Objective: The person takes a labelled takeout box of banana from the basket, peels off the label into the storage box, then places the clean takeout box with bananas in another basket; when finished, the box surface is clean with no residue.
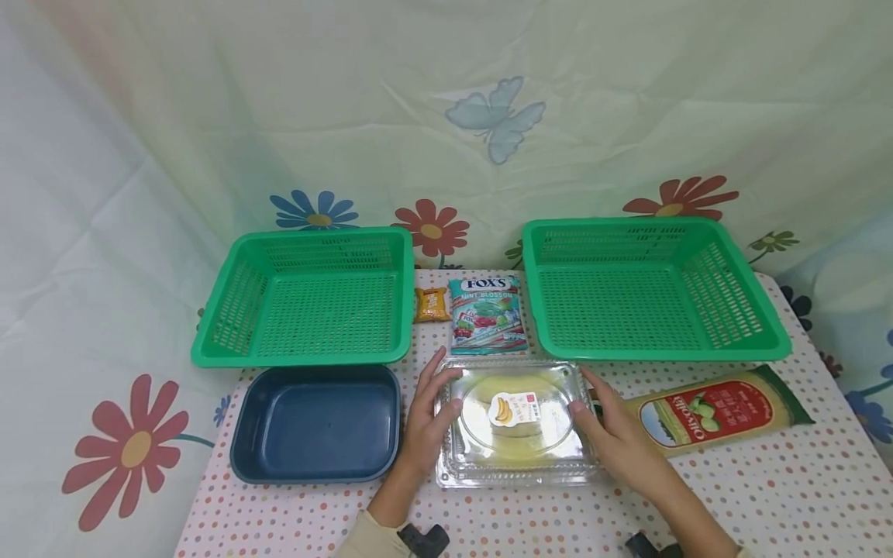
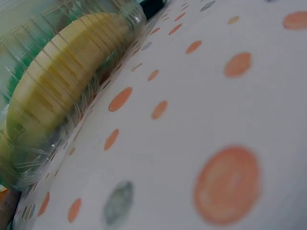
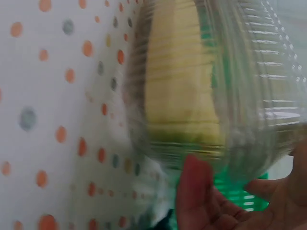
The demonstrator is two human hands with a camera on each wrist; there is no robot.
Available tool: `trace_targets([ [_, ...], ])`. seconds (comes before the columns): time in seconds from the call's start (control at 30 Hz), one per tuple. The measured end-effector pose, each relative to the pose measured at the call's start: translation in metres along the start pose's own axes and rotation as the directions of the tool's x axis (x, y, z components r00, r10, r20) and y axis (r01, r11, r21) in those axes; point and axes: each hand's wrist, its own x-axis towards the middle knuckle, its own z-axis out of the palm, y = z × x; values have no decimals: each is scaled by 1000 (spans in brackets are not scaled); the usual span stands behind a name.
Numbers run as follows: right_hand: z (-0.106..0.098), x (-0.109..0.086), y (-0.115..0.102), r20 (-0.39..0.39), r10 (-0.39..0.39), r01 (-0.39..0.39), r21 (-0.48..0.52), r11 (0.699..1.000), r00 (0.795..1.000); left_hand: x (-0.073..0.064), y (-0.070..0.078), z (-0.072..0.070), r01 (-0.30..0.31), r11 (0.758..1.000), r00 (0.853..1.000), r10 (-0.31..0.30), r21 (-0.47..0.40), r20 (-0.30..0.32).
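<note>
A clear plastic clamshell box of bananas (image 1: pixel 516 449) lies label up in front of me, with a banana sticker on its lid. My left hand (image 1: pixel 427 415) grips its left side, thumb over the lid's edge. At the opposite side my right hand (image 1: pixel 614 434) holds it, thumb on the lid and fingers along the wall. The right wrist view shows fingertips (image 3: pixel 194 177) against the ribbed side of the box. Through the ribbed plastic a yellow banana (image 2: pixel 62 67) shows in the left wrist view.
Green baskets (image 1: pixel 328 318) (image 1: pixel 628 310) stand at the back left and back right. Between them lie a FOX'S candy bag (image 1: pixel 487 314) and a small orange packet (image 1: pixel 432 304). A dark blue tub (image 1: pixel 321 426) is at left, a pasta pack (image 1: pixel 718 411) at right.
</note>
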Motion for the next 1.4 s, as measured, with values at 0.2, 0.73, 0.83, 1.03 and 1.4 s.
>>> trace_targets([
  [0.2, -9, 1, -19, -168, -183, 116, -346, 931, 969, 0, -3, 0, -58, 998, 998, 58, -12, -15],
  [0.73, -13, 46, -69, 79, -382, 388, -291, 874, 921, 1, -7, -1, -109, 994, 994, 109, -14, -16],
  [0.83, -11, 57, -71, 180, -357, 390, -207, 897, 916, 1, -6, -1, -103, 994, 995, 102, -22, -15],
  [1.03, -12, 66, -70, 308, -343, 396, -129, 909, 887, 2, -3, 0, -81, 996, 997, 81, -26, -9],
  [1.4, -21, 81, -77, 495, -309, 407, -101, 908, 812, 3, -4, -3, -59, 998, 998, 59, -2, 9],
])
